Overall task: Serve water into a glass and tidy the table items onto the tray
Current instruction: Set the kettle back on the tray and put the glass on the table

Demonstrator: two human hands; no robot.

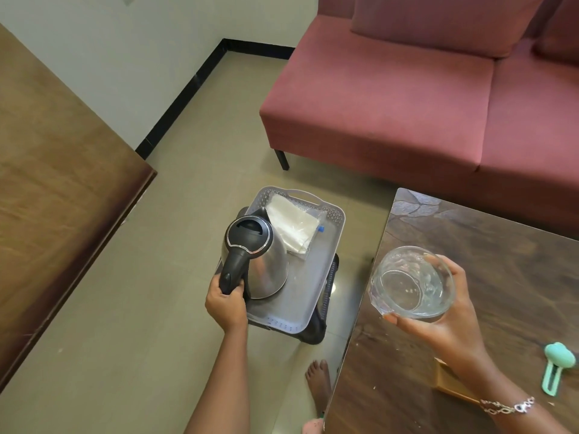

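Steel kettle [255, 255] gripped in left hand [226, 303], glass [412, 281] in right hand [445, 321].

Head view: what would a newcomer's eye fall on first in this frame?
The steel kettle, gripped by its handle in the left hand, over the grey tray low at centre. Next, the clear glass held tilted in the right hand above the dark table at right, with the pink sofa behind.

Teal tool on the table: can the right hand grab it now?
Probably not yet: the right hand grips the glass. The teal tool lies uncovered on the table, so freeing that hand should do.
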